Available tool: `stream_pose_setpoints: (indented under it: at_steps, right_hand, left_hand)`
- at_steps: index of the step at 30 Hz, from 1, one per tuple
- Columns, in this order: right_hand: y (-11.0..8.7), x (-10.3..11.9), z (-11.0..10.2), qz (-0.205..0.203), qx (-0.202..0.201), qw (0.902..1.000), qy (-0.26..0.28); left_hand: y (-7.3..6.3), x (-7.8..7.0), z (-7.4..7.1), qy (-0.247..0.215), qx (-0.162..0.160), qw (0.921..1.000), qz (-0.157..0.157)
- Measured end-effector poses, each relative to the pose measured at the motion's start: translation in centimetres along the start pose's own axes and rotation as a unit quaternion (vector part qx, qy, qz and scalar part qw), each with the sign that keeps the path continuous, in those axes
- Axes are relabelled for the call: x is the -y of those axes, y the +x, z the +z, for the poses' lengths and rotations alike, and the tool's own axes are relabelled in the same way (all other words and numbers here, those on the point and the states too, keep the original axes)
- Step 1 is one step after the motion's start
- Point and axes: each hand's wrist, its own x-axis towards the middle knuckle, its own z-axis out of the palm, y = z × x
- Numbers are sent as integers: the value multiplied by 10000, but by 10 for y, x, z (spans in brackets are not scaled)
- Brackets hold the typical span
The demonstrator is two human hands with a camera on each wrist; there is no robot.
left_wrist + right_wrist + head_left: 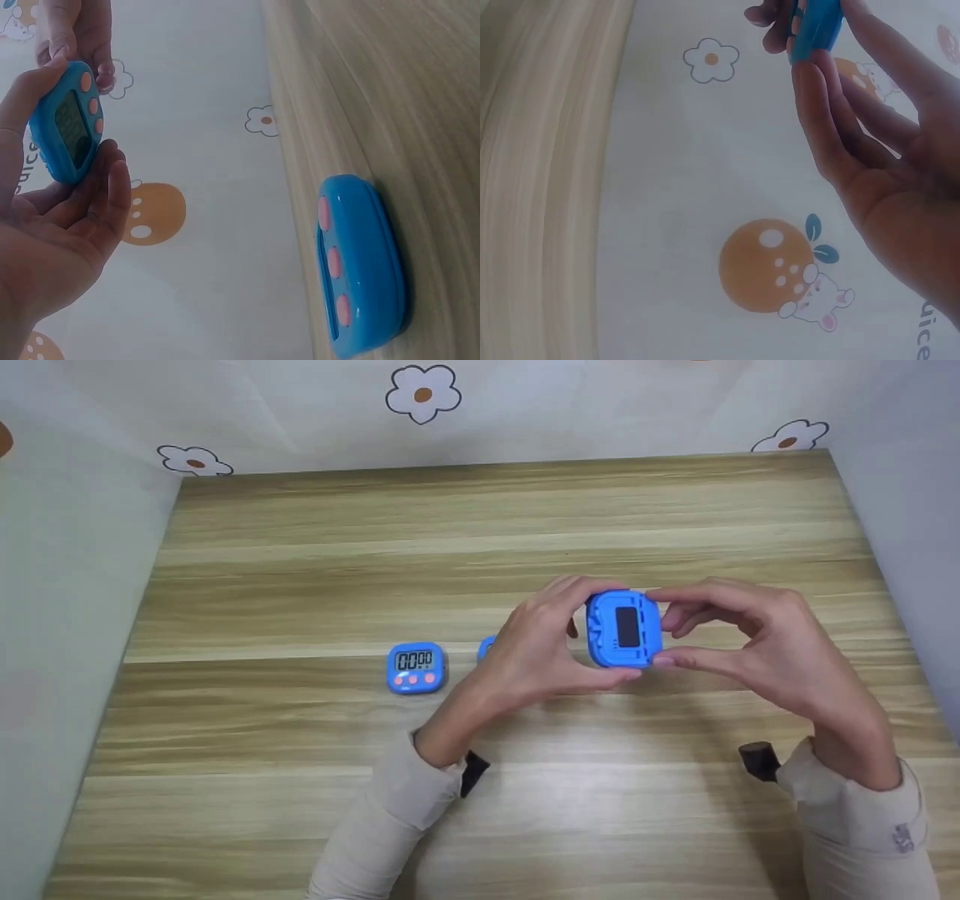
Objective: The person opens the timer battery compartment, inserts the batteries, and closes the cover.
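Note:
A blue digital timer (625, 628) is held up above the table, its back with a dark rectangular panel toward the head camera. My left hand (536, 649) grips it by the left side between thumb and fingers. The right hand (765, 641) pinches its right edge, thumb at the lower corner and a finger at the upper one. From the left wrist view, the screen and pink buttons of the held timer (69, 124) show. Only a blue sliver of the held timer (817, 30) appears in the right wrist view, at the fingertips.
Another blue timer (415, 668) lies face up on the wood-grain table (300, 810), its display reading zeros. A further blue timer (486, 646) is mostly hidden behind the left hand. Pale panels with flower prints (423, 394) enclose the table's back and sides.

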Motion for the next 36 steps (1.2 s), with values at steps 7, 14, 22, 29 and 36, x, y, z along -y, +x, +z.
stream_pose_setpoints:
  at_steps: [7, 14, 22, 29, 36]
  right_hand:
    - [4, -11, 5, -386, -268, 9823, 1814]
    - [6, -22, 8, -778, -230, 9591, 2710]
    - [6, -19, 8, -532, -342, 9663, 2495]
    - [4, -23, 8, -434, -467, 9622, 2646]
    - [3, -31, 7, -456, -349, 9555, 2892]
  left_hand:
    - [0, 0, -1, -465, -212, 9987, 82]
    - [0, 0, -3, -1020, -411, 9938, 130]
    - [0, -1, -4, -1148, -448, 9923, 77]
    - [0, -3, -6, -1252, -455, 9910, 150]
    - [0, -2, -7, -1191, -411, 9917, 243]
